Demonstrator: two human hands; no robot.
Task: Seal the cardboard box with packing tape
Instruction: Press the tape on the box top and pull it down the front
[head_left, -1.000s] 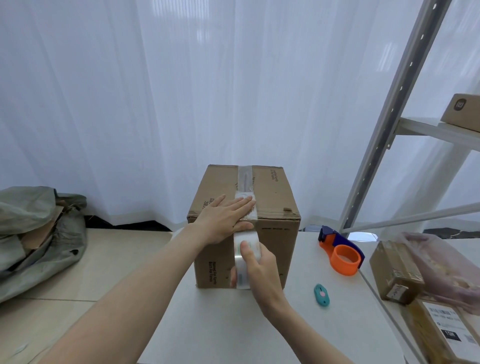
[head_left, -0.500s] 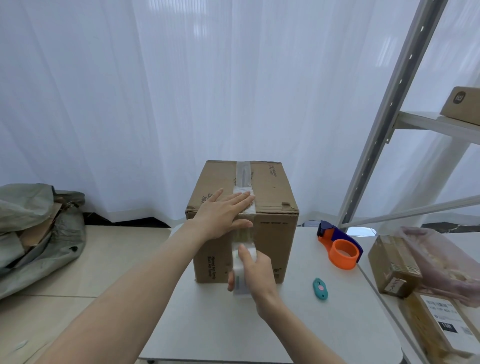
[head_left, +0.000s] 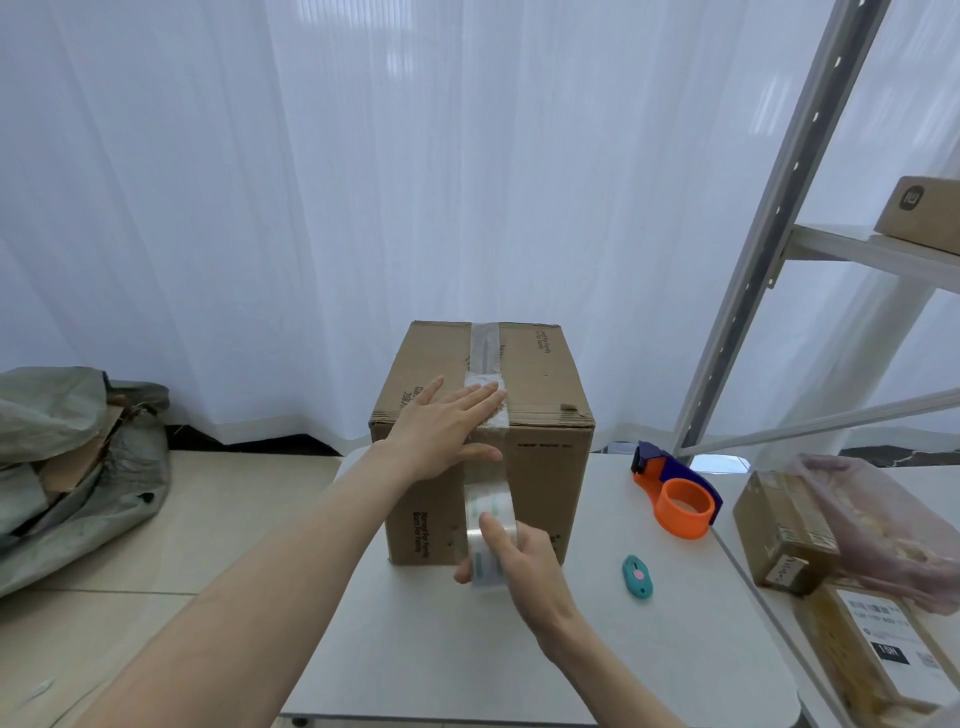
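A brown cardboard box (head_left: 540, 395) stands on the white table (head_left: 467, 649), its flaps closed. A strip of clear tape (head_left: 484, 347) runs along the top seam toward me. My left hand (head_left: 441, 428) lies flat on the box's near top edge, fingers spread over the tape, thumb hooked down the front face. My right hand (head_left: 519, 561) grips a roll of clear packing tape (head_left: 488, 535) against the lower front face. Tape stretches from the roll up toward the top edge.
An orange and blue tape dispenser (head_left: 678, 491) and a small teal box cutter (head_left: 637, 576) lie on the table right of the box. Further right are parcels (head_left: 784, 530) and a metal shelf frame (head_left: 769, 244). A grey sack (head_left: 67, 467) sits on the floor at left.
My right hand has drawn the tape roll down the front face, from near the top edge to near the bottom. My left hand has stayed pressed on the top edge.
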